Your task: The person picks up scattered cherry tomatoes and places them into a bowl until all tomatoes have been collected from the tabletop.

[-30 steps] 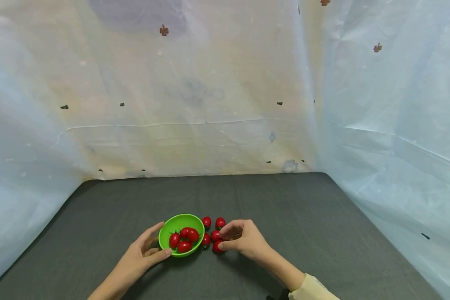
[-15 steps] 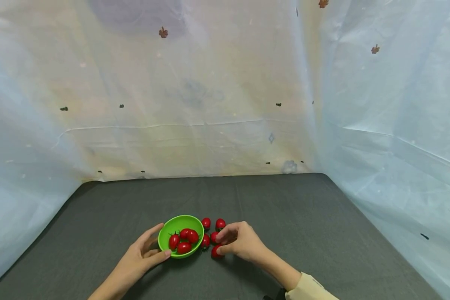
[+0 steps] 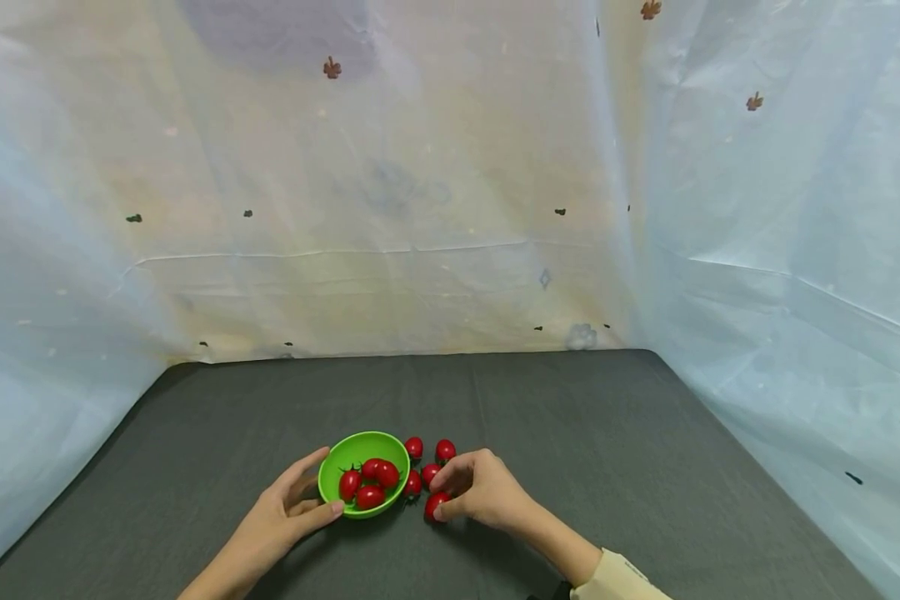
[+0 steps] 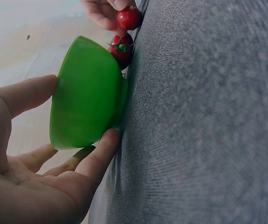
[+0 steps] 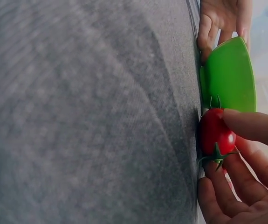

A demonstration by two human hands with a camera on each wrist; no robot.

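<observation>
My left hand [image 3: 281, 508] holds the left side of a green bowl [image 3: 351, 452], thumb at the rim and fingers along the outer wall. Several red cherry tomatoes [image 3: 371, 497] lie inside it. Just right of the bowl, my right hand [image 3: 487, 496] pinches a cherry tomato [image 5: 214, 128] between thumb and fingers, low at the cloth. Its green stem end shows in the right wrist view. Behind that one, more loose tomatoes lie close to the bowl, among them a far-right tomato [image 3: 446, 451] and a tomato [image 3: 412, 483] near the bowl's wall.
Dark grey cloth [image 3: 570, 433] covers the table. Pale plastic sheeting [image 3: 420, 167] with small leaf and flower marks stands behind it and along both sides.
My right hand's fingertips have come slightly nearer and lower on the front tomato. The left hand and the bowl stay where they were.
</observation>
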